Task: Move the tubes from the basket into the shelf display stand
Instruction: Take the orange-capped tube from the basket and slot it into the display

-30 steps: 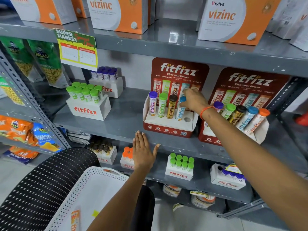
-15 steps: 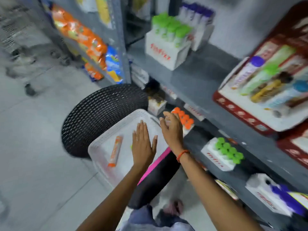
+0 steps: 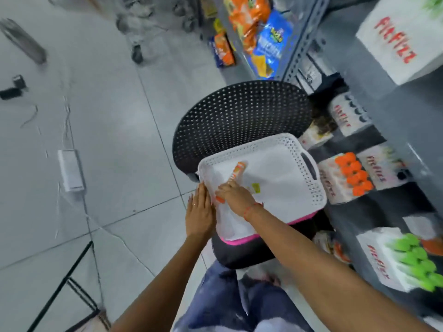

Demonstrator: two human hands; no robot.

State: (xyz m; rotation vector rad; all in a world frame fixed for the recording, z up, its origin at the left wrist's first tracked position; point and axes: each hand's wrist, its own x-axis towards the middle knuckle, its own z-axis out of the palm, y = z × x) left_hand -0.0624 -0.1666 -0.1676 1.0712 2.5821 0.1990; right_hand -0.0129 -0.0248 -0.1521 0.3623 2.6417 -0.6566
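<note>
A white perforated basket (image 3: 311, 185) sits on a black chair below me. One orange tube (image 3: 237, 172) lies on its floor near the left side, pointing away from me. My right hand (image 3: 237, 196) reaches into the basket and its fingers close over the near half of the tube, which still rests on the basket floor. My left hand (image 3: 200, 212) lies flat with fingers together against the basket's left rim, holding nothing. The shelf display stand is out of view.
The chair's black perforated back (image 3: 239, 116) rises behind the basket. On the right, grey shelves hold FitFizz boxes of orange-capped tubes (image 3: 352, 176) and green-capped tubes (image 3: 417, 259). Snack bags (image 3: 263, 37) hang farther off. A white box (image 3: 70, 170) and cables lie on the floor at the left.
My view swung from the shelf down to the basket. My right hand left the display stand and came down onto the orange tube. My left hand dropped from the shelf edge to the basket rim.
</note>
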